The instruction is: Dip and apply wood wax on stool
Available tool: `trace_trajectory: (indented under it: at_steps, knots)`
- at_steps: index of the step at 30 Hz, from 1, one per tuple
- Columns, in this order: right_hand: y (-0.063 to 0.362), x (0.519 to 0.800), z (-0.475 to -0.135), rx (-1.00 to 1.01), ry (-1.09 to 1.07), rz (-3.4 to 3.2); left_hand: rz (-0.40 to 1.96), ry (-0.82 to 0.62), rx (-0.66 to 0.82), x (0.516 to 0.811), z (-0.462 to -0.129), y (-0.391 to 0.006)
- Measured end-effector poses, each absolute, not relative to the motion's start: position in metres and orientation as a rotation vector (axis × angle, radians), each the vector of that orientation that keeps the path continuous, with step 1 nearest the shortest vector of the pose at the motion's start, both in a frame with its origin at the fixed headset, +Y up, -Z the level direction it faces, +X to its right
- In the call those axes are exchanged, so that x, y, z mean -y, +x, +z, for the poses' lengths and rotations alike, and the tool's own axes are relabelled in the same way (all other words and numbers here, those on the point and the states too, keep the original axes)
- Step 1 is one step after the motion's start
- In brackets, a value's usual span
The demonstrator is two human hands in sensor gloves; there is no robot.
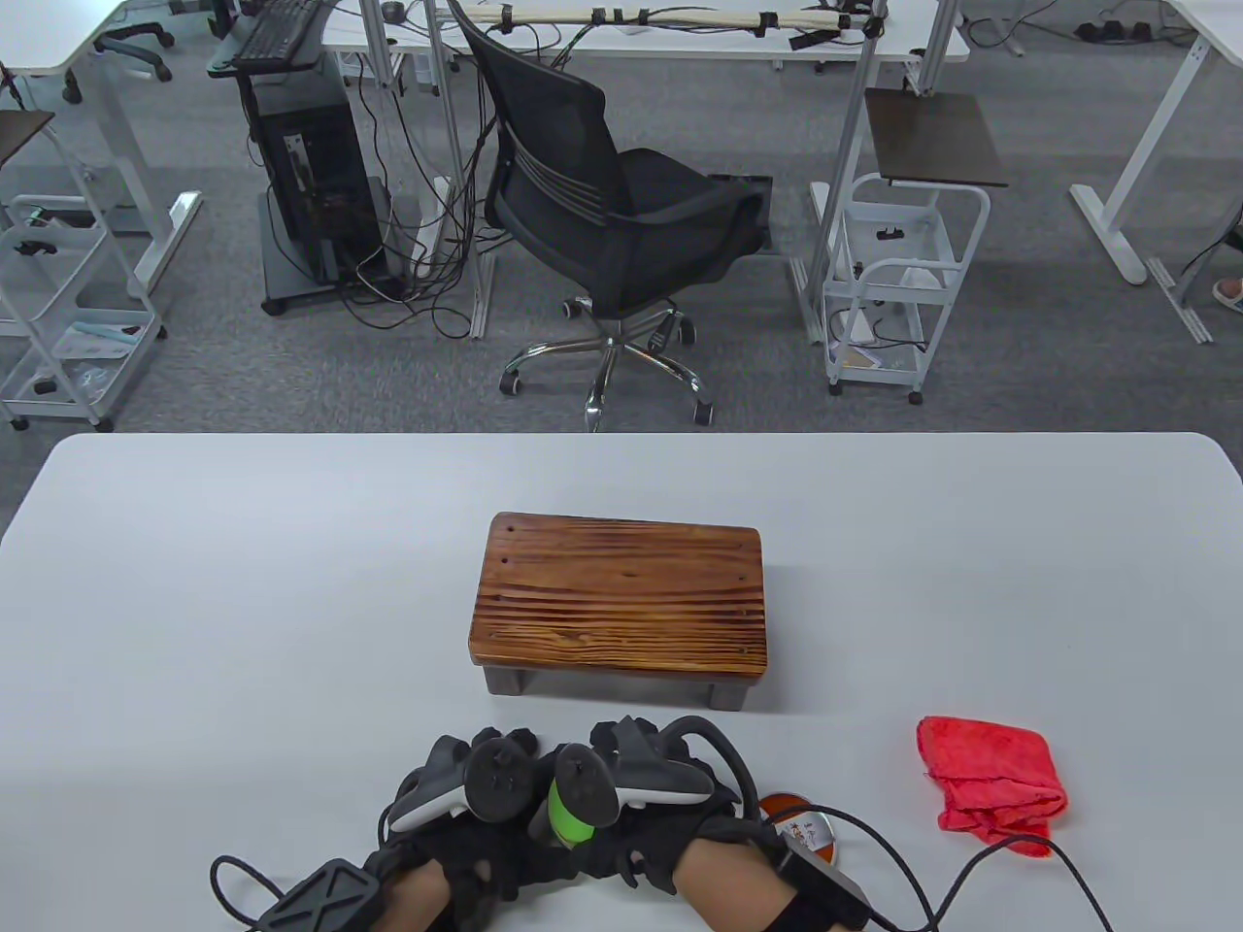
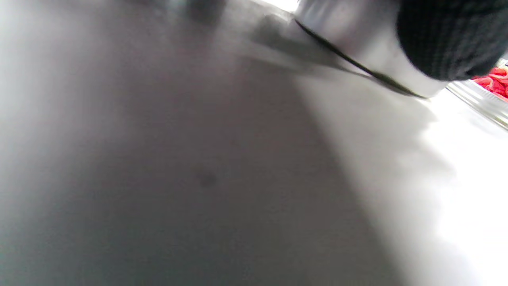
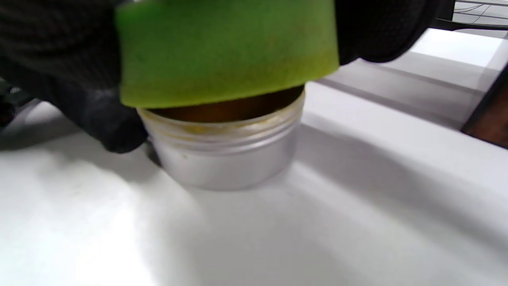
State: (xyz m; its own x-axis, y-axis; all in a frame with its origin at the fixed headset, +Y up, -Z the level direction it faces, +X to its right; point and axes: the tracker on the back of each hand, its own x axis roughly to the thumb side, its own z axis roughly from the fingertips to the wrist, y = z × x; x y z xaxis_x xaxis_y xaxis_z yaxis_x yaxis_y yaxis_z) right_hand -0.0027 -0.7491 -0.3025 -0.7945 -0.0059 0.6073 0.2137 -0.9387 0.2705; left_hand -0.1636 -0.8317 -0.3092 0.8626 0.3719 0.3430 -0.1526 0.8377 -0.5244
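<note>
Two hands: meet at the counter's near edge.
Right hand: fingers pinch a green sponge onto the open wax tin.
Left hand: apparently steadies the tin; grip unclear.
Stool: just beyond, untouched.
Red cloth: right.

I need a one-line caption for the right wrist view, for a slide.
Gloved right hand holds a green sponge at the mouth of an open metal wax tin on the white table.

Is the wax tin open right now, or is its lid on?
Open. In the right wrist view the wax tin shows bare threads and brown wax, with the green sponge at its mouth.
</note>
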Motion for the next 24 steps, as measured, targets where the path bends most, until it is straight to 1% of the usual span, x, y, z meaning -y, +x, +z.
trace_trajectory:
  at_steps: [10, 15, 17, 19, 21, 24]
  knots:
    - [0.001, 0.748, -0.303, 0.509, -0.947, -2.837, 0.282, -0.501, 0.450, 0.831, -0.309, -0.164]
    - [0.010, 0.733, -0.304, 0.475, -0.952, -2.889, 0.289, -0.468, 0.451, 0.825, -0.306, -0.170]
    - [0.016, 0.722, -0.306, 0.446, -0.955, -2.922, 0.294, -0.437, 0.449, 0.818, -0.305, -0.176]
    - [0.025, 0.709, -0.310, 0.415, -0.945, -2.965, 0.325, -0.403, 0.460, 0.805, -0.303, -0.184]
    - [0.038, 0.695, -0.316, 0.366, -0.916, -3.009, 0.378, -0.310, 0.460, 0.785, -0.302, -0.196]
    - [0.056, 0.678, -0.329, 0.329, -0.867, -3.072, 0.440, -0.185, 0.426, 0.764, -0.307, -0.212]
